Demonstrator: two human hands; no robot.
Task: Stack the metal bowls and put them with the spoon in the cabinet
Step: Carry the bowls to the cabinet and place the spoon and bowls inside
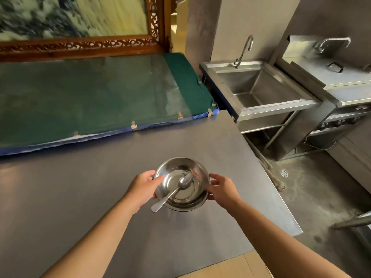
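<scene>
Shiny round steel bowl [181, 183] is over the grey metal desk [80, 187], w/ left hand [143, 188] and right hand [221, 187] both gripping its rim on opposite sides. Silver metal spoon [174, 191] lies inside, handle poking out over the near-left rim. Can't tell if it's stacked bowls or just one.

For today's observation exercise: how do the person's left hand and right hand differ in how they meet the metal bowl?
The left hand has its thumb hooked over the metal bowl rim; the right hand stays outside it, fingertips on the wall. The spoon handle sticks out toward the left hand, away from the right. Both hands grip opposite sides.
</scene>
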